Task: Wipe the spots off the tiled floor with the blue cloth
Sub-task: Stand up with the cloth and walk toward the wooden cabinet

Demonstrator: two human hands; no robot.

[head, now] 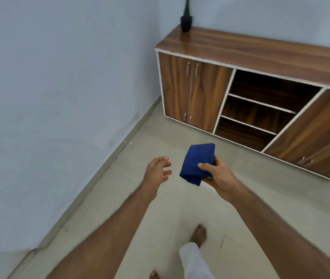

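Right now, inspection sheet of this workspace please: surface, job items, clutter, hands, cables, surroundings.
Surface: pale beige tiled floor, a small dark mark near the bare foot; other spots too faint to tell.
Job's things: folded dark blue cloth, held in the air, not touching the floor.
Clutter: nothing seen on the floor.
Hands: right hand grips the cloth; left hand open, empty, beside the cloth.
Cables: nothing seen.
Surroundings: light blue-grey wall; low brown wooden cabinet with white edging, doors shut, open middle shelves bare; small black potted plant on its top corner.
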